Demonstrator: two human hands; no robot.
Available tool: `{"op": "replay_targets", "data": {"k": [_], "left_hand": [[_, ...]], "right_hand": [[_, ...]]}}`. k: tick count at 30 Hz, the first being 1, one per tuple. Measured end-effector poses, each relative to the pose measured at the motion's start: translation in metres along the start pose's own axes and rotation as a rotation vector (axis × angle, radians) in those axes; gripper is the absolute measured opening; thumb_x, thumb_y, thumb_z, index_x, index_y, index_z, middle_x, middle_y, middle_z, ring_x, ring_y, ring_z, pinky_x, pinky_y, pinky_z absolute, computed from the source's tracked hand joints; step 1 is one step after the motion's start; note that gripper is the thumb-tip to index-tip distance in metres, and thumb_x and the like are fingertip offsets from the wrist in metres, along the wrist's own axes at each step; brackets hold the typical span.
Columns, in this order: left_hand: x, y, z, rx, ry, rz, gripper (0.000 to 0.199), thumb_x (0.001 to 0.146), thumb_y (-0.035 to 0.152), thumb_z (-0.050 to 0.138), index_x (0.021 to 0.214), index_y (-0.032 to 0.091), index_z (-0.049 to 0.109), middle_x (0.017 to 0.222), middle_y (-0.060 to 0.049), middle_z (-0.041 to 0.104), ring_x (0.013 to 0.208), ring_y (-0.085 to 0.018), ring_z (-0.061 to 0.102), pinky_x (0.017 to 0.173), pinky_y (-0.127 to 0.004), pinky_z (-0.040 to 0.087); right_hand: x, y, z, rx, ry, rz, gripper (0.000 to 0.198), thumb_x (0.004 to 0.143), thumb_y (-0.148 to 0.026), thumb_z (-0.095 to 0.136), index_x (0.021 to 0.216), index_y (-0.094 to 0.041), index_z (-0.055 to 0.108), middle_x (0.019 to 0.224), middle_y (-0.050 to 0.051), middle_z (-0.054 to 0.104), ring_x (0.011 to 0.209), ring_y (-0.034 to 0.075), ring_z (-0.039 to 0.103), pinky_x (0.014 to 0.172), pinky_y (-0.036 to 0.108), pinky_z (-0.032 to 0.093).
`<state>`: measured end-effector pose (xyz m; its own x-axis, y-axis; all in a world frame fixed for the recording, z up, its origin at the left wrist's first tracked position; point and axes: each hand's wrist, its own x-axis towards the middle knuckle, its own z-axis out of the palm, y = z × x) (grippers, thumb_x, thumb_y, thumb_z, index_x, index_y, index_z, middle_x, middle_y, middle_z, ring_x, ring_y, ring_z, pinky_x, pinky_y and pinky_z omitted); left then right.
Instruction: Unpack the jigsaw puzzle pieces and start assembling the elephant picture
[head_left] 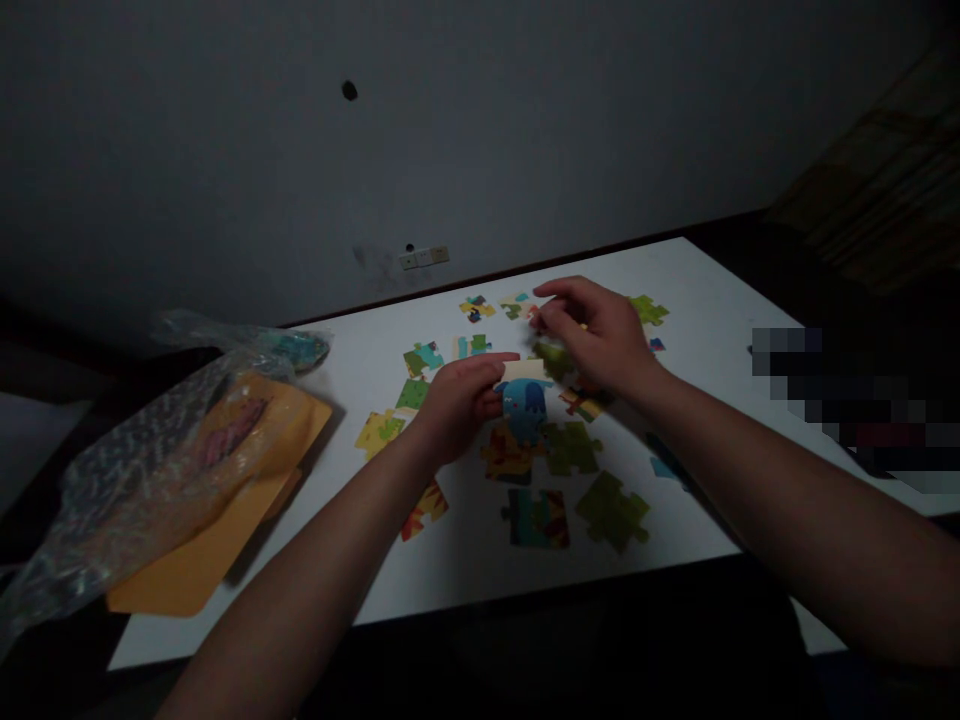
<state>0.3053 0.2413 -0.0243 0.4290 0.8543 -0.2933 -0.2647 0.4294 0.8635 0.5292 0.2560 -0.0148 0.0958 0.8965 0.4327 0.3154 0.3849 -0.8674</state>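
Observation:
My left hand [469, 400] pinches a jigsaw puzzle piece [525, 400] with a blue elephant on it, held above the table. To its right, my right hand [589, 325] hovers over the far pieces, fingers curled and thumb near the index finger; nothing can be made out between them. Below the held piece lie an orange puzzle piece [506, 462] and a green puzzle piece [572, 447]. Nearer the front edge are a striped teal-and-red piece [538, 518] and another green piece [613, 510]. Several more surround my hands, such as a yellow piece [379, 432].
The white table [450, 590] stands by a grey wall [225, 150] with sockets [424, 257]. At the left, clear bubble wrap [142, 480] lies over an orange envelope [195, 565]. A blurred-out patch [862, 410] covers the table's right side.

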Motion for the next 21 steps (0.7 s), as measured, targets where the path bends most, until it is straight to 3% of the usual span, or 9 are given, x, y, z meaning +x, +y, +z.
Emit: {"op": "replay_targets", "data": {"k": [2, 4, 7, 10, 14, 21], "left_hand": [[-0.001, -0.003, -0.001, 0.007, -0.025, 0.005, 0.042, 0.076, 0.026, 0.094, 0.116, 0.016, 0.084, 0.094, -0.006, 0.085, 0.076, -0.015, 0.078, 0.073, -0.027, 0.064], [-0.001, -0.006, -0.002, 0.02, -0.06, 0.024, 0.052, 0.071, 0.021, 0.098, 0.121, 0.018, 0.082, 0.102, -0.007, 0.087, 0.082, -0.017, 0.081, 0.079, -0.031, 0.066], [0.0, -0.012, -0.005, 0.063, -0.101, 0.065, 0.064, 0.063, 0.014, 0.102, 0.123, 0.018, 0.08, 0.112, -0.009, 0.088, 0.093, -0.022, 0.084, 0.088, -0.037, 0.067], [0.001, -0.017, -0.006, 0.108, -0.139, 0.079, 0.064, 0.063, 0.012, 0.101, 0.123, 0.019, 0.08, 0.116, -0.01, 0.088, 0.098, -0.023, 0.084, 0.092, -0.039, 0.067], [0.001, -0.02, -0.006, 0.137, -0.184, 0.052, 0.065, 0.063, 0.01, 0.099, 0.125, 0.022, 0.079, 0.118, -0.009, 0.088, 0.101, -0.023, 0.085, 0.092, -0.039, 0.067], [-0.004, -0.013, -0.001, 0.092, -0.146, 0.027, 0.068, 0.058, 0.008, 0.102, 0.121, 0.023, 0.081, 0.115, -0.007, 0.089, 0.097, -0.022, 0.084, 0.087, -0.037, 0.068]], "right_hand": [[0.002, 0.001, -0.006, -0.073, 0.067, -0.05, 0.026, 0.099, -0.036, 0.072, 0.12, -0.024, 0.082, 0.09, 0.003, 0.083, 0.085, 0.023, 0.079, 0.082, 0.037, 0.06], [0.004, -0.001, -0.015, -0.116, 0.028, -0.033, 0.021, 0.101, -0.036, 0.068, 0.11, -0.023, 0.083, 0.087, 0.003, 0.082, 0.081, 0.023, 0.077, 0.078, 0.037, 0.058], [0.007, -0.006, -0.028, -0.179, -0.256, 0.015, 0.023, 0.1, -0.039, 0.067, 0.092, -0.023, 0.082, 0.085, 0.005, 0.082, 0.077, 0.023, 0.074, 0.076, 0.037, 0.056], [0.008, -0.006, -0.035, -0.188, -0.431, 0.01, 0.019, 0.095, -0.035, 0.069, 0.099, -0.025, 0.084, 0.094, 0.006, 0.086, 0.086, 0.026, 0.078, 0.083, 0.039, 0.058], [0.008, 0.002, -0.033, -0.261, -0.259, -0.024, 0.033, 0.089, -0.027, 0.063, 0.115, -0.025, 0.084, 0.096, 0.004, 0.088, 0.084, 0.025, 0.079, 0.084, 0.041, 0.058], [0.013, 0.003, -0.037, -0.348, -0.06, 0.03, 0.033, 0.09, -0.027, 0.063, 0.115, -0.023, 0.083, 0.093, 0.005, 0.087, 0.078, 0.025, 0.078, 0.079, 0.039, 0.057]]}}
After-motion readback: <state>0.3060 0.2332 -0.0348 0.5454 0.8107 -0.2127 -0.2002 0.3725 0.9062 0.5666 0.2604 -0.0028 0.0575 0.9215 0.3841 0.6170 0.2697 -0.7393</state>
